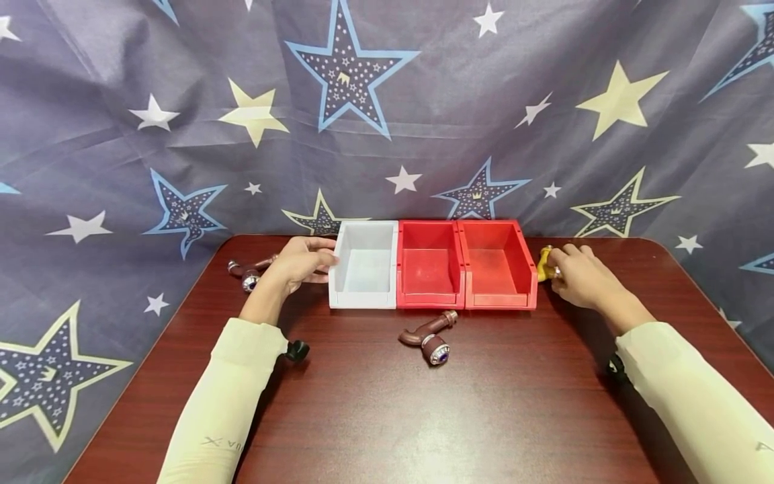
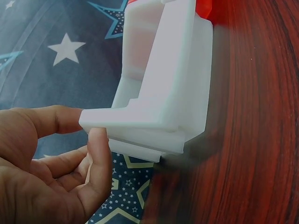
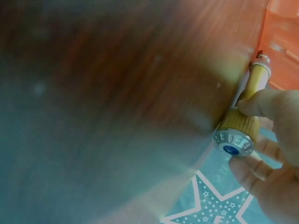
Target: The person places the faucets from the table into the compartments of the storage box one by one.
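Note:
At the left end of a row of three bins, my left hand (image 1: 297, 263) pinches the edge of the white bin (image 1: 363, 301). In the left wrist view the fingers (image 2: 98, 149) meet the bin's rim at one corner. My right hand (image 1: 583, 275) holds a yellow water tap (image 1: 543, 265) beside the orange-red bin (image 1: 500, 301). The right wrist view shows the thumb on the yellow tap (image 3: 236, 122), whose silver knob has a blue centre. A brown tap (image 1: 428, 336) lies in front of the bins. Another brown tap (image 1: 248, 271) is partly hidden behind my left wrist.
A red bin (image 1: 428, 300) stands between the white and orange-red ones, all three side by side near the far edge of the dark wood table (image 1: 387, 430). Behind the table hangs a grey cloth (image 1: 423, 141) with stars.

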Demonstrator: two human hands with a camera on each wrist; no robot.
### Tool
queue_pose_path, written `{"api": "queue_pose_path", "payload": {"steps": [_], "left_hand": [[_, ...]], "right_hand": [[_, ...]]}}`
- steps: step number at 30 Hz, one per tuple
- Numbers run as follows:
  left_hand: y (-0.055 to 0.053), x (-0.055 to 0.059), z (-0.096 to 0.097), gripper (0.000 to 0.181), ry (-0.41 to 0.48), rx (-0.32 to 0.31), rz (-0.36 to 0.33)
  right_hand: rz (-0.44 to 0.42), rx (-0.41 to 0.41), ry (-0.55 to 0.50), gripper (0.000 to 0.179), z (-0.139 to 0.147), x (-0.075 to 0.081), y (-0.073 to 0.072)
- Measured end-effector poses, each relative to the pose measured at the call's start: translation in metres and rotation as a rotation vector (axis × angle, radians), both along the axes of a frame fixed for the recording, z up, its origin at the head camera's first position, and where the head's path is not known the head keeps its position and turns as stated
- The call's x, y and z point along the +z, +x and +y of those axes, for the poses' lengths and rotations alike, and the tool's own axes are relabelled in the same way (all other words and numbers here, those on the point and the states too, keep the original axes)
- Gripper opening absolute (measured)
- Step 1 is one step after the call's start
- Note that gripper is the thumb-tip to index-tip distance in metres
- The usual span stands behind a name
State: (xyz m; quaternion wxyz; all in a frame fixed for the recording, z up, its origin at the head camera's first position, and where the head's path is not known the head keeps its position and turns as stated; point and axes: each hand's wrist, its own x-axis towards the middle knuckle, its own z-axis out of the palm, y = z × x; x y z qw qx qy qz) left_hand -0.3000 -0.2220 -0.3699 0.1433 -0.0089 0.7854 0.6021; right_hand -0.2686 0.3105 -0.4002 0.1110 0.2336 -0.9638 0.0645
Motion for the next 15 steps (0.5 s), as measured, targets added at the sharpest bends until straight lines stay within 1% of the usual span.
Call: {"api": "queue_pose_path", "payload": {"steps": [3,9,15], "left_hand": [[-0.0002,0.0008,0.0003,0.053,0.001,-0.001,0.0],[-0.0005,0.0019,0.0005,0.053,-0.006,-0.002,-0.004],[-0.0001,0.0025,0.0007,0.052,-0.014,-0.004,-0.011]], "right_hand": [[-0.002,0.009,-0.004,0.034,0.0003,0.001,-0.0002],[0.011,0.061,-0.006,0.038,0.0016,0.0001,-0.004],[-0.011,0.079,0.007,0.041,0.0026,-0.0001,-0.0061]]}}
